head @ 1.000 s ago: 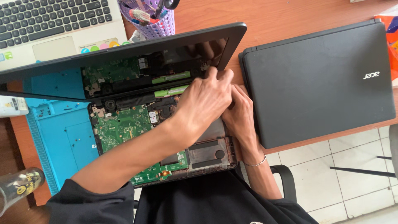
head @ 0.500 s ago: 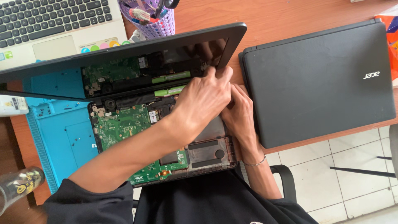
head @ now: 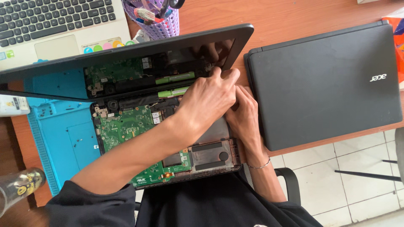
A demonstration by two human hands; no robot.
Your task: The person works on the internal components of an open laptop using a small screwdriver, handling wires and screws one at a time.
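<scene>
Both hands, the left hand [head: 208, 98] and right hand [head: 242, 113], are pressing together at the right hinge corner of the opened laptop [head: 164, 126] lying on the blue mat [head: 63, 134], its green board already exposed, grip undeterminable, with reassembly remaining.

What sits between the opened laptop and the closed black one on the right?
In the head view, the right hand fills that gap, resting on the wooden desk between the opened laptop and the closed black laptop.

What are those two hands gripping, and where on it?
Both the left hand and the right hand press at the right rear corner of the opened laptop, near its hinge; whether either actually grips anything is hidden.
</scene>
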